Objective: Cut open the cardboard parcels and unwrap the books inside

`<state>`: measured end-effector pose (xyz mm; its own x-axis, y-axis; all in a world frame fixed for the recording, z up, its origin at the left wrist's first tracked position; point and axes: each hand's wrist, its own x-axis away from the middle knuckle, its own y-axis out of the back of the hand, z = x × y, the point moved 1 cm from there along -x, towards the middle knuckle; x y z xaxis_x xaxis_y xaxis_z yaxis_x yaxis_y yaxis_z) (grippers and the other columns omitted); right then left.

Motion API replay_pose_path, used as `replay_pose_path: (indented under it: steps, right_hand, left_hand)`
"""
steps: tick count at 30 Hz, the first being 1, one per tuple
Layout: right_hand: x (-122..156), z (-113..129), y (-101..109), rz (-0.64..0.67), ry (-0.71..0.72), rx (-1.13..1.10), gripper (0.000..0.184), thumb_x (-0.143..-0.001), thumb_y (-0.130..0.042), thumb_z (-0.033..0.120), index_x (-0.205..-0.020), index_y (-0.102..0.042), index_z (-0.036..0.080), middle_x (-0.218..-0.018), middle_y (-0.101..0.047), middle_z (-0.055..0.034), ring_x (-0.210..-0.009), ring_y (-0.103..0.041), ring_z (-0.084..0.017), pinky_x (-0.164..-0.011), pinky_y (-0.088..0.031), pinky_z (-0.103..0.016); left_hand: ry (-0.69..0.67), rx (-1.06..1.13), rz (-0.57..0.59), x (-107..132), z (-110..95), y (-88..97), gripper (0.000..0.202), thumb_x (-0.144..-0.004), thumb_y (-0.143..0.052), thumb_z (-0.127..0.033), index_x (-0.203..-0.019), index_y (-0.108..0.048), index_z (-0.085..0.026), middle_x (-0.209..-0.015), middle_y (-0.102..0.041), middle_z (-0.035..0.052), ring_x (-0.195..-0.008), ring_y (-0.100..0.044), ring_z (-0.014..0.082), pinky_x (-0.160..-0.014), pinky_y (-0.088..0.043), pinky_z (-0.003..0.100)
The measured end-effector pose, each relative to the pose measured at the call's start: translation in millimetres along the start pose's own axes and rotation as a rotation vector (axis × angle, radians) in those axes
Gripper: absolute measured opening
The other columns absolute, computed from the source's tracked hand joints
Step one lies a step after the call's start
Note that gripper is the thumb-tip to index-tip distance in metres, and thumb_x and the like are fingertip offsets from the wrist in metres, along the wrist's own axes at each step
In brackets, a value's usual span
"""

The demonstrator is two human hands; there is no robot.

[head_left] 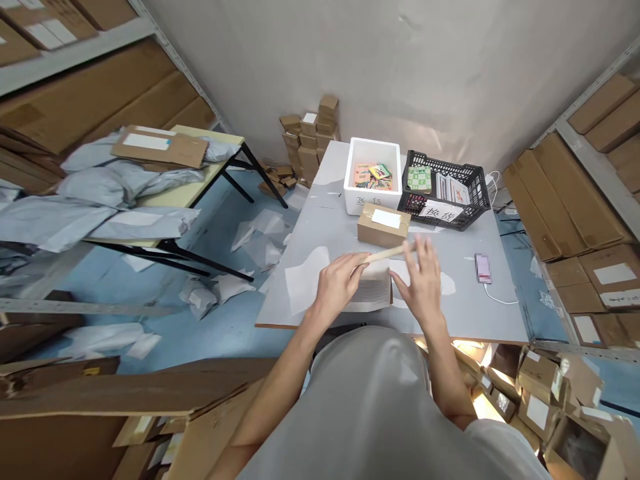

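Note:
My left hand (340,280) is closed on one end of a thin flat cardboard piece (387,254) and rests on a stack of white sheets (373,290) on the grey table (325,227). The cardboard piece runs rightward to my right hand (423,277), whose fingers are spread and blurred by motion at its other end. A small brown box with a white label (384,225) sits just beyond my hands.
A white foam box (373,175) with colourful packs and a black crate (445,188) stand at the table's back. A phone on a cable (483,268) lies to the right. Cartons fill shelves on both sides; grey mailer bags cover a side table (150,187).

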<state>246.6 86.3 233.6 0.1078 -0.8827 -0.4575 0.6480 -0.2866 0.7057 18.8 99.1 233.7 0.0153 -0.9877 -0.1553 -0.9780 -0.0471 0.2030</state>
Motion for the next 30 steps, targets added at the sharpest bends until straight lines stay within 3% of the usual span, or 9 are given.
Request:
replay_pose_path:
  steps: [3, 5, 8, 11, 13, 16, 21, 26, 30]
  right_hand:
    - [-6.9, 5.0, -4.7, 0.183, 0.093, 0.031, 0.052, -0.111, -0.059, 0.023, -0.161, -0.065, 0.033, -0.172, -0.062, -0.0089, -0.168, -0.046, -0.033, -0.142, -0.028, -0.063]
    - [-9.2, -1.4, -11.4, 0.220, 0.060, -0.053, 0.042, -0.110, -0.057, 0.022, -0.147, -0.077, 0.032, -0.148, -0.079, -0.0081, -0.147, -0.069, -0.032, -0.134, -0.043, -0.057]
    - [-8.9, -18.0, -21.4, 0.101, -0.142, -0.277, 0.030, -0.109, -0.064, 0.036, -0.130, -0.084, 0.029, -0.128, -0.087, -0.0071, -0.120, -0.080, -0.031, -0.110, -0.060, -0.046]
    - [-6.4, -29.7, -31.9, -0.100, -0.407, -0.590, 0.036, -0.100, -0.076, 0.053, -0.117, -0.085, 0.022, -0.115, -0.088, -0.0072, -0.105, -0.080, -0.029, -0.096, -0.062, -0.039]
    - [-4.8, -31.0, -40.3, -0.180, -0.539, -0.817, 0.044, -0.091, -0.084, 0.060, -0.111, -0.084, 0.020, -0.106, -0.087, -0.0062, -0.095, -0.078, -0.024, -0.091, -0.062, -0.036]
    - [-2.3, -25.8, -50.8, -0.244, -0.646, -1.026, 0.050, -0.082, -0.092, 0.062, -0.108, -0.082, 0.021, -0.105, -0.087, -0.0054, -0.091, -0.077, -0.020, -0.088, -0.062, -0.033]
    - [2.5, -18.8, -53.2, -0.265, -0.682, -1.094, 0.050, -0.078, -0.097, 0.058, -0.107, -0.082, 0.021, -0.103, -0.087, -0.0040, -0.088, -0.077, -0.018, -0.084, -0.063, -0.030]
    - [-13.8, -27.5, -63.6, -0.189, -0.728, -1.181, 0.055, -0.074, -0.098, 0.062, -0.106, -0.081, 0.022, -0.097, -0.086, -0.0025, -0.084, -0.078, -0.019, -0.083, -0.065, -0.031]
    - [-32.5, -18.0, -87.5, -0.142, -0.735, -1.134, 0.057, -0.080, -0.084, 0.077, -0.095, -0.080, 0.022, -0.091, -0.083, -0.0078, -0.094, -0.082, -0.029, -0.094, -0.069, -0.045]
  left_hand:
    - [-0.128, -0.119, 0.162, -7.2, -15.6, 6.0, 0.021, -0.097, -0.081, -0.041, -0.112, -0.090, -0.030, -0.118, -0.087, 0.0105, -0.124, -0.077, 0.0389, -0.132, -0.041, 0.053]
    - [-0.186, -0.148, 0.180, -11.9, -21.7, 8.5, 0.020, -0.098, -0.080, -0.040, -0.114, -0.089, -0.031, -0.123, -0.087, 0.0093, -0.139, -0.071, 0.0404, -0.142, -0.024, 0.058]
    - [-0.199, -0.161, -0.043, -16.2, -13.9, 12.5, 0.052, -0.089, -0.093, -0.048, -0.136, -0.082, -0.029, -0.163, -0.069, 0.0107, -0.170, -0.040, 0.0426, -0.145, -0.009, 0.062]
    - [-0.030, -0.079, -0.254, -13.2, 15.8, 11.2, 0.100, -0.075, -0.101, -0.064, -0.159, -0.066, -0.022, -0.183, -0.043, 0.0178, -0.174, -0.030, 0.0442, -0.144, -0.021, 0.061]
    - [0.146, 0.103, -0.144, -6.9, 37.9, 4.0, 0.102, -0.075, -0.096, -0.075, -0.155, -0.068, -0.018, -0.170, -0.059, 0.0224, -0.161, -0.052, 0.0448, -0.135, -0.041, 0.059]
    - [0.300, 0.341, 0.078, 5.1, 56.5, -10.0, 0.083, -0.076, -0.092, -0.080, -0.126, -0.084, -0.014, -0.128, -0.084, 0.0197, -0.121, -0.079, 0.0387, -0.107, -0.063, 0.049]
    - [0.320, 0.418, -0.002, 12.8, 53.4, -15.1, 0.067, -0.072, -0.097, -0.075, -0.101, -0.088, -0.015, -0.097, -0.086, 0.0108, -0.086, -0.078, 0.0255, -0.084, -0.065, 0.037]
    - [0.093, 0.074, -0.067, 19.5, 14.7, -11.0, 0.045, -0.097, -0.081, -0.061, -0.106, -0.088, -0.017, -0.102, -0.087, 0.0102, -0.095, -0.081, 0.0291, -0.088, -0.066, 0.039]
    - [-0.321, -0.351, -0.066, 29.9, -29.0, -37.3, 0.047, -0.110, -0.064, -0.036, -0.154, -0.072, -0.019, -0.151, -0.076, 0.0153, -0.139, -0.073, 0.0327, -0.120, -0.058, 0.045]
